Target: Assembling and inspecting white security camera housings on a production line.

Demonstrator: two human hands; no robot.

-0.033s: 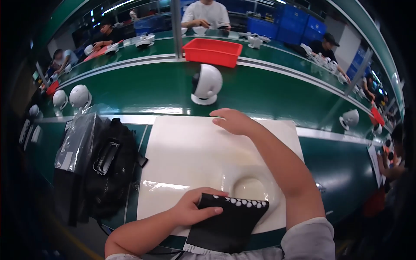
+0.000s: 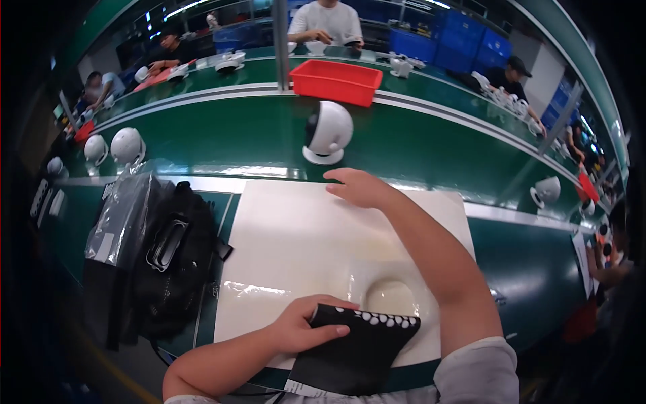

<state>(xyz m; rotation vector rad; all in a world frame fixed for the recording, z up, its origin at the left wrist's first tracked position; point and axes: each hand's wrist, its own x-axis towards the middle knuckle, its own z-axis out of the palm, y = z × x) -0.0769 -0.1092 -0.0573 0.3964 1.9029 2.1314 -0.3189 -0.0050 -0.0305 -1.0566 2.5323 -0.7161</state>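
My left hand (image 2: 301,326) is closed on a black flat piece (image 2: 350,347) with white round spots along its upper edge, thumb on top. Its kind is unclear. It lies low in front of me, over the near edge of a white board (image 2: 282,232). Stretched out at the board's far edge, my right hand (image 2: 358,186) has its fingers extended and holds nothing. Just beyond it, on the green surface, stands a white rounded device (image 2: 333,131) with a dark face, on a round base. A clear round-hollowed form (image 2: 392,291) rests on the board under my right forearm.
Left of the board lie a black bag-like bundle (image 2: 171,269) and a clear plastic bag (image 2: 124,215). White round devices (image 2: 128,146) stand at far left, another (image 2: 546,190) at right. A red bin (image 2: 336,81) sits behind a metal post. Several people work beyond.
The view has shifted slightly, so the device and the red bin appear a little further right. Both my hands keep nearly the same pose.
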